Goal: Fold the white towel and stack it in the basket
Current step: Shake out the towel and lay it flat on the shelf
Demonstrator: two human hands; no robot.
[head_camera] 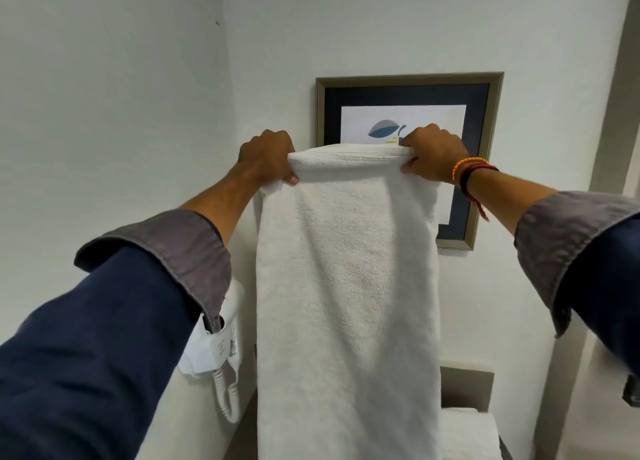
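Note:
A white towel (348,286) hangs down in front of me, held up high by its top edge. My left hand (266,156) grips the top left corner and my right hand (433,153) grips the top right corner. The towel looks doubled lengthwise, and its lower end runs out of the frame at the bottom. No basket shows clearly; the towel hides most of what is below.
A framed picture (481,168) hangs on the wall behind the towel. A white wall-mounted hair dryer (221,348) with a coiled cord sits low on the left. More white towelling (467,435) lies on a shelf at the bottom right.

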